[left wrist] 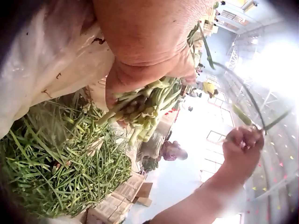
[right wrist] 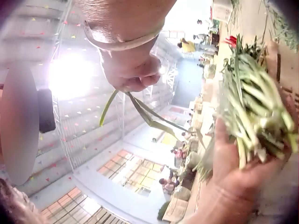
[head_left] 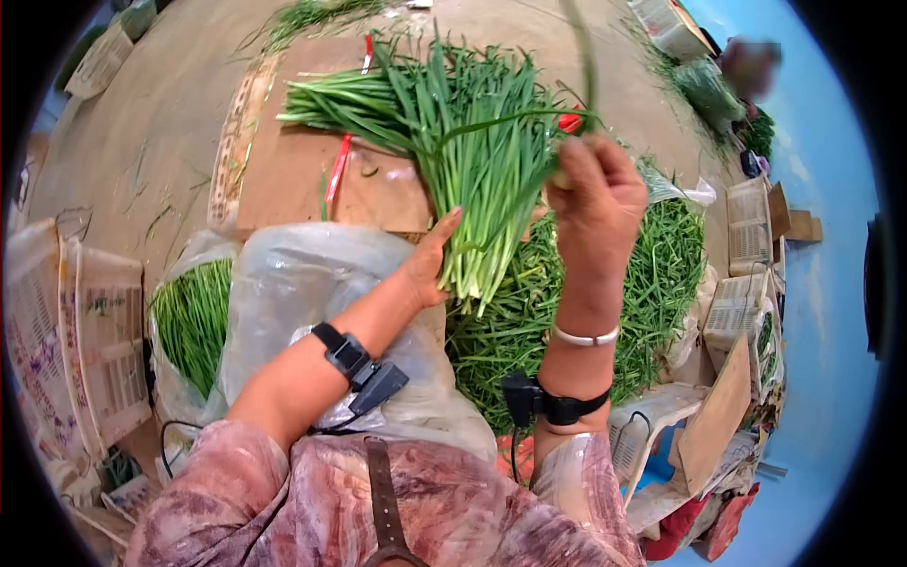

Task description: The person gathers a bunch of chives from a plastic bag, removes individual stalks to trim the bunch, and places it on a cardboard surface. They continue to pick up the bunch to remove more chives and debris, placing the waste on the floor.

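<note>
My left hand (head_left: pixel 430 269) grips a thick bunch of garlic chives (head_left: pixel 487 189) near its pale stem ends, thumb along the near side. In the left wrist view the stem ends (left wrist: pixel 149 112) jut out past the fingers. Raised to the right of the bunch, my right hand (head_left: pixel 600 194) pinches a few loose chive leaves (right wrist: pixel 152 122) between thumb and curled fingers. These leaves hang free of the bunch in the right wrist view. More chives (head_left: pixel 345 104) lie crosswise on a brown board (head_left: pixel 274 184), partly covered by the held bunch.
Red tape strips (head_left: pixel 337 170) lie on the board. Below my right arm spreads a heap of loose green leaves (head_left: pixel 661 274). Clear plastic sheeting (head_left: pixel 312 274) covers the near left, beside bagged chives (head_left: pixel 194 321). Plastic crates (head_left: pixel 109 331) stand at the left, with more along the right wall.
</note>
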Demonstrator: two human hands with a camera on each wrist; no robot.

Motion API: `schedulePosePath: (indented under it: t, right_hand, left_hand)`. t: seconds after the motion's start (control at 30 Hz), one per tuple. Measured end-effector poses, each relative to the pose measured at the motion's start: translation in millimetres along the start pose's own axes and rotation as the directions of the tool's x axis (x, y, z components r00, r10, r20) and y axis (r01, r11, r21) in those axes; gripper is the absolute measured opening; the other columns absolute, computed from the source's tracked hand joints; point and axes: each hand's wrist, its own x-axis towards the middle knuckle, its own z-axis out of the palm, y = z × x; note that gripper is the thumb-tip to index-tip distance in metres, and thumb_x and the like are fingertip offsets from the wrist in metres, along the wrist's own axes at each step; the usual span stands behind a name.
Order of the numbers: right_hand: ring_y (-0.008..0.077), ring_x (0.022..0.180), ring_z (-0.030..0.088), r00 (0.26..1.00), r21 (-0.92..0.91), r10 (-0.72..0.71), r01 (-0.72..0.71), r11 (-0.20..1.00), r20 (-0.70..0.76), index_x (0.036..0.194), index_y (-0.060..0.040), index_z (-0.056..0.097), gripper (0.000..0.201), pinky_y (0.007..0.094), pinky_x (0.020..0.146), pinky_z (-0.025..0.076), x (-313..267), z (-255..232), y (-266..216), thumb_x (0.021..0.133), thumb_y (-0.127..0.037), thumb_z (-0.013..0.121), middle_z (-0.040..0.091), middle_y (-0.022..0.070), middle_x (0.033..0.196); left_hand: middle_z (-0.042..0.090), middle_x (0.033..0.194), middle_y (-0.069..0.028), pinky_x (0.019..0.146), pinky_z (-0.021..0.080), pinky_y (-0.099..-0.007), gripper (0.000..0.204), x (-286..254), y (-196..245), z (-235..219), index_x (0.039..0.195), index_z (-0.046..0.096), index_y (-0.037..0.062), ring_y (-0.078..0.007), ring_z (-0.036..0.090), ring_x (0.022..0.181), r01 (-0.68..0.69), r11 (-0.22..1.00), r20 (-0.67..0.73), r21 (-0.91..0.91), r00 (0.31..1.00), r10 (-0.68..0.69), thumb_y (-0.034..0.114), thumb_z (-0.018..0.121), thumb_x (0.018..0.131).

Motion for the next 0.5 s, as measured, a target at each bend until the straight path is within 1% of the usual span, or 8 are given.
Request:
schedulePosePath:
  t: [0.07, 0.2, 0.23, 0.27, 0.33, 0.37, 0.4, 0.5]
  right_hand:
    - [0.0044, 0.047, 0.043, 0.977, -0.053, -0.046, 0.036, 0.998, -0.209, 0.079, -0.0037, 0.058, 0.01, 0.0176, 0.041, 0.032, 4, -38, -18, 0.08, -0.011, 0.064, 0.052, -0.0013, 0.066]
    - [0.0138, 0.064, 0.053, 0.871, 0.09, -0.136, 0.201, 0.975, -0.472, 0.095, 0.0, 0.055, 0.021, 0.0251, 0.053, 0.044, -10, -196, -37, 0.083, -0.015, 0.062, 0.058, 0.0065, 0.08]
    - [0.0205, 0.076, 0.055, 0.806, -0.46, -0.232, -0.056, 0.886, -0.544, 0.104, 0.0019, 0.053, 0.032, 0.0309, 0.064, 0.047, -17, -223, -32, 0.082, -0.019, 0.063, 0.058, 0.0119, 0.089]
    - [0.0272, 0.087, 0.058, 0.758, -0.806, -0.361, -0.351, 0.476, -0.543, 0.112, 0.0038, 0.05, 0.042, 0.0366, 0.074, 0.049, -24, -226, -31, 0.081, -0.022, 0.063, 0.059, 0.0174, 0.099]
    - [0.0349, 0.102, 0.054, 0.749, -0.671, -0.416, -0.655, -0.348, -0.516, 0.124, 0.0057, 0.042, 0.06, 0.0404, 0.089, 0.043, -48, -215, -12, 0.08, -0.027, 0.065, 0.051, 0.0253, 0.117]
    - [0.0349, 0.103, 0.054, 0.887, -0.845, -0.308, -0.436, -0.309, -0.345, 0.128, 0.005, 0.038, 0.062, 0.0372, 0.091, 0.043, -55, -216, -6, 0.08, -0.025, 0.064, 0.047, 0.0274, 0.12]
    - [0.0312, 0.1, 0.056, 0.86, -0.861, -0.083, -0.493, 0.121, -0.504, 0.129, 0.0047, 0.036, 0.062, 0.0354, 0.086, 0.046, -58, -214, 5, 0.08, -0.023, 0.064, 0.047, 0.0261, 0.121]
    - [0.0177, 0.075, 0.062, 0.882, -0.736, 0.296, -0.469, 0.488, -0.366, 0.117, 0.009, 0.048, 0.048, 0.0288, 0.064, 0.05, -57, -133, 35, 0.084, -0.025, 0.056, 0.064, 0.0154, 0.089]
  left_hand:
    - [0.063, 0.098, -0.0117, 0.072, 0.054, -0.0395, 0.046, -3, 3, 10, 0.114, 0.052, 0.0041, -0.0232, 0.063, 0.085, -0.005, 0.996, 0.19, 0.084, 0.982, -0.011, 0.037, 0.057, 0.083]
    - [0.063, 0.096, -0.0138, 0.067, 0.056, -0.0355, 0.045, -1, 2, -9, 0.114, 0.051, 0.001, -0.0228, 0.064, 0.079, -0.092, 0.905, 0.101, 0.415, 0.993, 0.055, 0.026, 0.065, 0.079]
    - [0.063, 0.095, -0.0142, 0.065, 0.056, -0.0339, 0.045, 0, 0, -13, 0.113, 0.05, -0.0009, -0.0225, 0.065, 0.076, -0.066, 0.918, 0.061, 0.392, 0.997, 0.045, 0.021, 0.066, 0.077]
    - [0.063, 0.093, -0.0145, 0.062, 0.057, -0.0323, 0.045, -1, 0, -13, 0.112, 0.05, -0.0029, -0.0221, 0.065, 0.074, -0.04, 0.929, 0.022, 0.367, 0.999, 0.035, 0.016, 0.067, 0.076]
    - [0.061, 0.099, -0.0169, 0.068, 0.056, -0.0352, 0.044, 1, 0, -19, 0.113, 0.048, -0.0055, -0.0246, 0.064, 0.081, -0.042, 0.918, 0.061, 0.394, 0.998, 0.02, 0.015, 0.062, 0.077]
    - [0.06, 0.103, -0.0183, 0.072, 0.055, -0.0375, 0.045, 4, -2, -30, 0.115, 0.047, -0.006, -0.0267, 0.063, 0.086, 0.053, 0.968, -0.001, 0.244, 0.999, -0.054, 0.017, 0.058, 0.078]
    - [0.058, 0.106, -0.0196, 0.076, 0.054, -0.0399, 0.046, 5, -6, -42, 0.117, 0.046, -0.0064, -0.0287, 0.062, 0.09, 0.147, 0.986, -0.059, 0.082, 0.988, -0.143, 0.019, 0.055, 0.08]
    - [0.055, 0.112, -0.0213, 0.081, 0.05, -0.0448, 0.05, 5, -7, -46, 0.119, 0.045, -0.0071, -0.0333, 0.059, 0.096, 0.146, 0.987, -0.015, 0.067, 0.989, -0.146, 0.025, 0.048, 0.08]
